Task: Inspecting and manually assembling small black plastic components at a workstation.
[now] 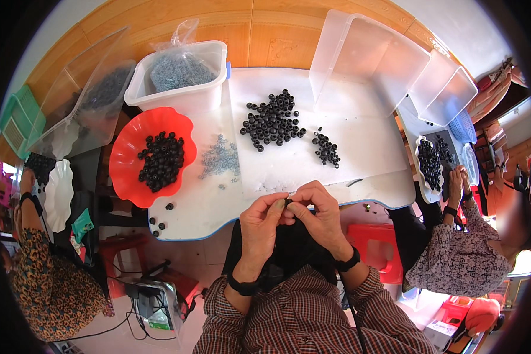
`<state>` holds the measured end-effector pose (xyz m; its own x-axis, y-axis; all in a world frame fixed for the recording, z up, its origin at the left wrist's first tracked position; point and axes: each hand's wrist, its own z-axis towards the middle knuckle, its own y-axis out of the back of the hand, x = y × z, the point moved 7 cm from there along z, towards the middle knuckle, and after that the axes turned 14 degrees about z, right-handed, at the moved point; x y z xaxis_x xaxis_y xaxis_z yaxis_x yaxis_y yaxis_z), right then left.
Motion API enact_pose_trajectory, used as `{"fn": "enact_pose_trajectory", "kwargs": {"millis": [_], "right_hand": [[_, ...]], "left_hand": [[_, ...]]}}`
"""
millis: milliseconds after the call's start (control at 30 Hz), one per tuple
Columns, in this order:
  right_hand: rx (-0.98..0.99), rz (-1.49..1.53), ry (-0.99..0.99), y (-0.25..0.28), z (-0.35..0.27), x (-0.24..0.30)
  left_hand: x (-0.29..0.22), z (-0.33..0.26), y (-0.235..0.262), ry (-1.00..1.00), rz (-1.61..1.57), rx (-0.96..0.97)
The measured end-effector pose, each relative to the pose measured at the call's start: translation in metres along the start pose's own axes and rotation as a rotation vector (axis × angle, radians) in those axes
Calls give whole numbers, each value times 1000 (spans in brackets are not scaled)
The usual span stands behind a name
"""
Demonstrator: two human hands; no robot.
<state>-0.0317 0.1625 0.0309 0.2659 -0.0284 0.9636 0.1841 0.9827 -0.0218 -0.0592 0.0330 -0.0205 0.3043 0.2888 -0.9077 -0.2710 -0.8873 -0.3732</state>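
Both hands' fingers (286,206) pinch bead (288,203) nr table (218,206) edge.

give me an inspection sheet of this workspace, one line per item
surface: white table with a blue edge, set against a wooden wall.
job's things: small black part pinched between both hands; loose pile of black beads; smaller bead cluster; red bowl of black beads.
clutter: scatter of small grey parts; white tub holding a bagged lot; empty clear bins.
hands: left hand and right hand meet at the table's near edge, fingertips closed on the part.
cables: black cables on the floor, lower left.
surroundings: two other people seated left and right; red stool.
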Motion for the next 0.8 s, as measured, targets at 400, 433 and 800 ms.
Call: {"fn": "enact_pose_trajectory", "kwargs": {"millis": [400,433,800], "right_hand": [[52,-200,100,-8,-5,14],[50,-209,96,-9,-7,12],[-3,138,-1,-6,-14,13]], "left_hand": [[-11,-6,0,10,139,-46],[-11,-6,0,13,158,-35],[5,0,4,64,-309,221]]}}
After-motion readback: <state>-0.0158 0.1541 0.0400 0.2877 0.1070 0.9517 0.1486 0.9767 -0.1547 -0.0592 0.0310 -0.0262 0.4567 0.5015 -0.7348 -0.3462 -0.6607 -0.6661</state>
